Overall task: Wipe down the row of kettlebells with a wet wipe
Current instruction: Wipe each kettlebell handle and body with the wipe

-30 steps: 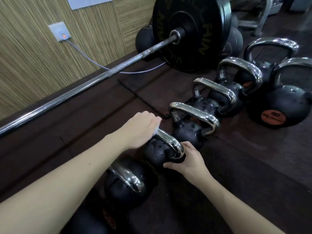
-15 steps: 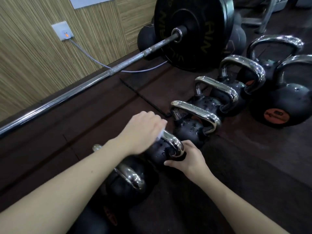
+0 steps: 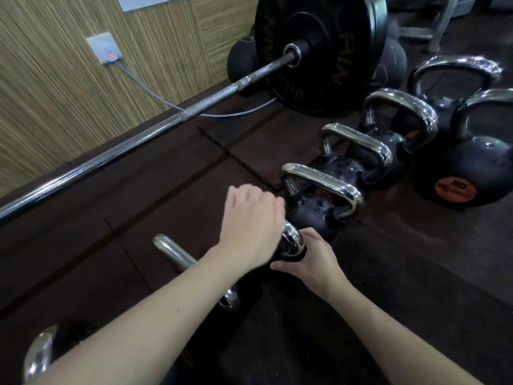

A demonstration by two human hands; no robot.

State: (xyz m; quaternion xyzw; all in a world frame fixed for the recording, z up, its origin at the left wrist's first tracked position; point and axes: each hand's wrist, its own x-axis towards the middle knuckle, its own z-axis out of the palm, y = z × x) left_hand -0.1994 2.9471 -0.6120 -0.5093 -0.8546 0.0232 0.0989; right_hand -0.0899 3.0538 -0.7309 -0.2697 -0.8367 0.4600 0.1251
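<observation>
- Closest to us, at the bottom left, we catch a chrome handle poking out from under the left forearm, its kettlebell mostly hidden.
- Next up the row, another chrome handle runs under that same forearm, with its black body in shadow below.
- Now the action: the left hand is curled over the top of the handle of the kettlebell being worked, fingers wrapped down around the chrome (the wet wipe itself is covered by the hand, so we cannot tell where it sits).
- The right hand braces the same kettlebell from the near side, thumb and fingers curled against its black body just under the handle's end.
- Just beyond the hands, we see the next kettlebell, black body speckled with droplets, chrome handle upright.
- Two more kettlebells follow it in a tight line, handles overlapping from our angle.
- To the right, a larger kettlebell with an orange label stands apart from the row.
- Further back, a barbell lies along the dark floor, its black plate standing upright.
- At the far left, a wood-grain wall carries a white socket with a grey cable.
</observation>
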